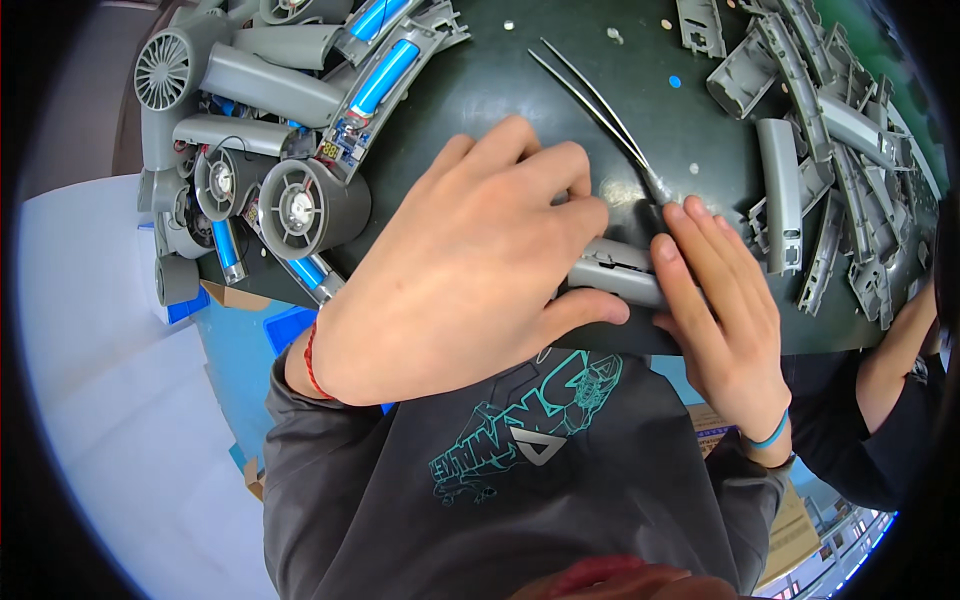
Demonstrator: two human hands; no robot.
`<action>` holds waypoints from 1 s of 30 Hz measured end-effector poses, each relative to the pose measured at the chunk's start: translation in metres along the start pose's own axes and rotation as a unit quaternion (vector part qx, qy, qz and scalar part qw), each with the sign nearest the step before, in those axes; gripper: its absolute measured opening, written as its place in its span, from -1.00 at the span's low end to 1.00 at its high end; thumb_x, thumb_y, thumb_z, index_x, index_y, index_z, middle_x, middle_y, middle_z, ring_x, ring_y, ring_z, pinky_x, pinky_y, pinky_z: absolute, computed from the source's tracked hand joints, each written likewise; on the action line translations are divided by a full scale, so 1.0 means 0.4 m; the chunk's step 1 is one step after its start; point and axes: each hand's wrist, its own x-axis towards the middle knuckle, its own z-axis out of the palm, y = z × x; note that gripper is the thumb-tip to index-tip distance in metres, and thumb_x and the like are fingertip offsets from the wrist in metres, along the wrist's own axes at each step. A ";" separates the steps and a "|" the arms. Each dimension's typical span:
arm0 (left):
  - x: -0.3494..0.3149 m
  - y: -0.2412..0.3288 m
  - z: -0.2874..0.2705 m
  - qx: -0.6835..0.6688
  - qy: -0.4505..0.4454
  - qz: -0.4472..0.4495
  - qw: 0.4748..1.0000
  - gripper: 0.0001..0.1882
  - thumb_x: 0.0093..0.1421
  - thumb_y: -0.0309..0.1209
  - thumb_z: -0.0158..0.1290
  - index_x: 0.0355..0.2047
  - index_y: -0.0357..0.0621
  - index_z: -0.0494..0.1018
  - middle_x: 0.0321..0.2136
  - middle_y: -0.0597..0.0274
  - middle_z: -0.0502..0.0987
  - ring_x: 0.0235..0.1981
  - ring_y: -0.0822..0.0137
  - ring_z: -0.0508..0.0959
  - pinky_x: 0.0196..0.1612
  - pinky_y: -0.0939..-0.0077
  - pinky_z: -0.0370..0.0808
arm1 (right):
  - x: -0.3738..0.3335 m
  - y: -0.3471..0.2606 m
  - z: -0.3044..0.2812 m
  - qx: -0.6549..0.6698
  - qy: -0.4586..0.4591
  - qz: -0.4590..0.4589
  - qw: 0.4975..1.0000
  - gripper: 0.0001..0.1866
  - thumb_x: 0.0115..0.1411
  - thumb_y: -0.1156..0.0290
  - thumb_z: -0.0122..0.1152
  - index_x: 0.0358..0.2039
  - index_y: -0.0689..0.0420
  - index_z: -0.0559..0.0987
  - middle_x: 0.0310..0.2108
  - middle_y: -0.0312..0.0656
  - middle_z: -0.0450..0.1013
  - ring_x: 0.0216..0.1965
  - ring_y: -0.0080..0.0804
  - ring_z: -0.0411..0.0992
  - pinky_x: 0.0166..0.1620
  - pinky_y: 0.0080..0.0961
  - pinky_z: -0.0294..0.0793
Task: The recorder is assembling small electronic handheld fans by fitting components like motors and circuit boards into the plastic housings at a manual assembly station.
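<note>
A small grey plastic handle housing [620,272] with a slot along its top lies between my hands near the table's front edge. My left hand [470,250], with a red cord at the wrist, closes on its left end. The thumb presses along the near side; the curled fingers hide that end. My right hand [722,310], a teal band at its wrist, holds the right end, its fairly straight fingers laid over it and the thumb partly hidden on the near side. Just beyond the right fingertips lie metal tweezers [610,120], their prongs spread toward the far left.
At left is a pile of partly assembled handheld fans [310,205] with blue battery cells [385,78] and circuit boards. Grey housing shells [785,195] heap up on the right. Small discs, one blue [674,82], dot the dark table [470,110]. Another person's arm [895,355] shows at right.
</note>
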 end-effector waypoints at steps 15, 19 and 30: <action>-0.014 0.002 0.006 -0.007 0.063 0.036 0.997 -0.57 -0.27 -0.29 0.45 -0.34 -0.15 0.63 -0.28 0.30 0.55 -0.24 0.13 0.45 -0.22 0.29 0.42 | 0.002 0.032 -0.034 0.205 -0.032 0.102 0.973 -0.33 -0.06 0.35 0.48 0.09 0.32 0.52 -0.04 0.02 0.56 -0.08 0.02 0.51 0.01 -0.24 0.45; -0.026 0.023 0.030 0.041 0.107 0.018 0.993 -0.54 -0.29 -0.28 0.44 -0.32 -0.13 0.64 -0.25 0.32 0.56 -0.20 0.11 0.44 -0.17 0.28 0.43 | -0.006 0.029 -0.029 0.242 -0.018 0.121 0.963 -0.42 -0.06 0.42 0.48 0.02 0.31 0.57 -0.07 0.02 0.57 -0.17 -0.05 0.52 -0.07 -0.30 0.47; -0.034 0.003 0.054 0.009 0.131 -0.008 0.991 -0.55 -0.29 -0.27 0.46 -0.34 -0.13 0.62 -0.28 0.28 0.53 -0.19 0.09 0.44 -0.19 0.25 0.45 | -0.026 0.017 0.014 0.170 0.120 0.098 0.973 -0.45 -0.14 0.50 0.54 -0.06 0.27 0.62 -0.04 0.00 0.56 -0.12 -0.04 0.54 -0.08 -0.29 0.55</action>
